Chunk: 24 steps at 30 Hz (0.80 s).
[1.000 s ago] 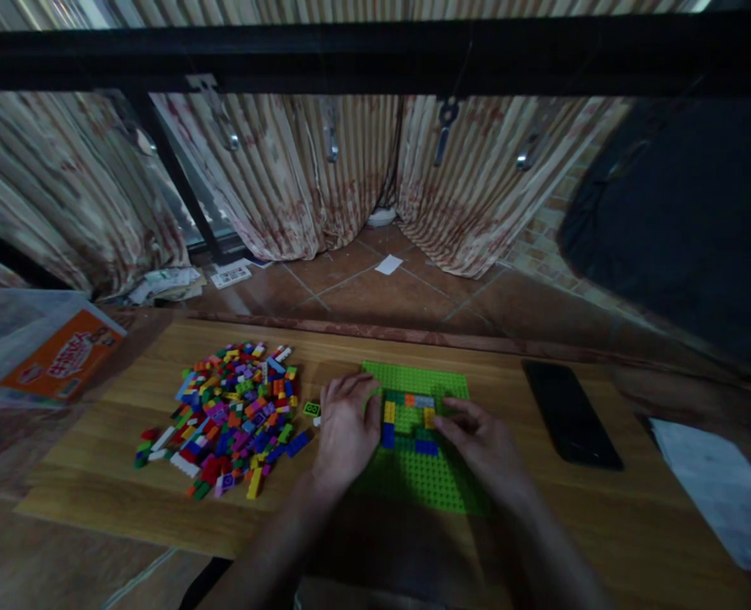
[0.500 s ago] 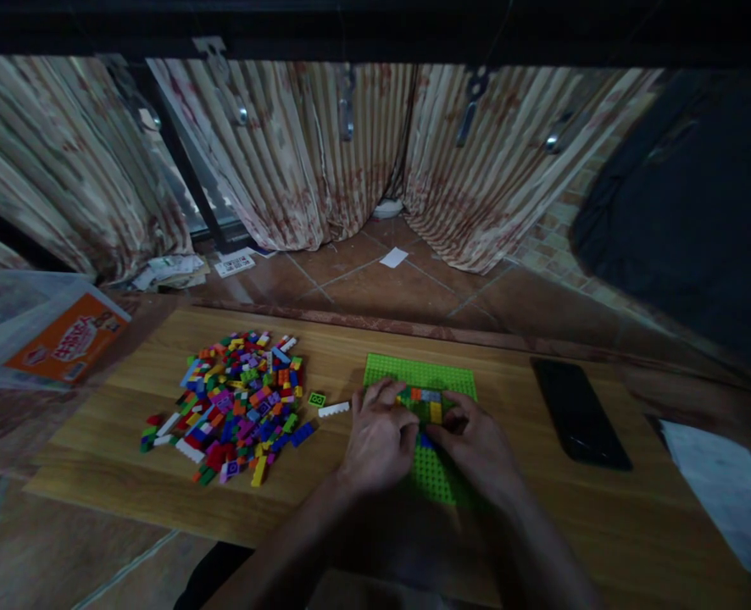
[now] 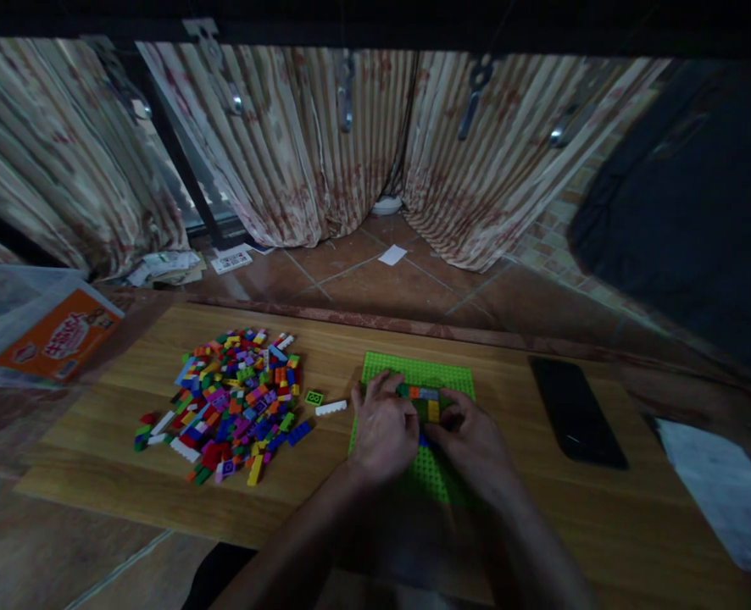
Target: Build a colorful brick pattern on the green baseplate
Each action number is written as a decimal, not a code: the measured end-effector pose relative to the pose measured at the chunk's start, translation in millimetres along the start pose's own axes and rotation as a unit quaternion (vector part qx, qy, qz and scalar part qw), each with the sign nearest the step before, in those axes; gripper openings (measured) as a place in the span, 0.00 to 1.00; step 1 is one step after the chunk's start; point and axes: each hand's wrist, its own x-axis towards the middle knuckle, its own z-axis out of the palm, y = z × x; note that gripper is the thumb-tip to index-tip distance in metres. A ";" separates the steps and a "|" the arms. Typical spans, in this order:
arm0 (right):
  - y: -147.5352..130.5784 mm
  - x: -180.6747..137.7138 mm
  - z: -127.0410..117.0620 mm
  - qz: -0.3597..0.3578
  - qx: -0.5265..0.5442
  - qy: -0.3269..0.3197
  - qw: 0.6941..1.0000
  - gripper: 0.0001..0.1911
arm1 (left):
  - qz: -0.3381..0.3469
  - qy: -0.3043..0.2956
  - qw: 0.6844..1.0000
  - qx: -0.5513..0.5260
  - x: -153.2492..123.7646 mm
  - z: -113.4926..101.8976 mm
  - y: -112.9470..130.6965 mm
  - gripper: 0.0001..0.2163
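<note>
Head view: your left hand [image 3: 385,434] and right hand [image 3: 470,439] bend over bricks [image 3: 433,410] on the green baseplate [image 3: 426,370], right of the loose pile [image 3: 241,407]; whether your fingers pinch anything, I cannot tell.

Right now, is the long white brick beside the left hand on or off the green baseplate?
Off: the long white brick lies on the wooden table, left of the green baseplate.

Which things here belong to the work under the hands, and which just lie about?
In use:
green baseplate, beneath left hand and right hand
bricks on the baseplate
brick pile, probably the supply

Lying about:
black phone
paper sheet, far right
papers on the floor
clear box, left; its role is unclear
</note>
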 end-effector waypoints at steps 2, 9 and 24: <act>0.4 0.0 0.4 -0.002 0.000 0.005 1.000 0.33 | -0.004 -0.001 1.000 0.001 0.7 -0.6 0.9 0.09; -0.1 -0.3 1.9 -0.010 0.007 0.018 1.000 0.39 | -0.013 0.006 1.000 -0.001 1.7 1.3 7.4 0.09; 18.1 6.6 -5.8 -0.007 0.093 -0.037 0.995 0.39 | -0.013 0.040 0.995 -0.091 -1.2 -11.8 -0.8 0.08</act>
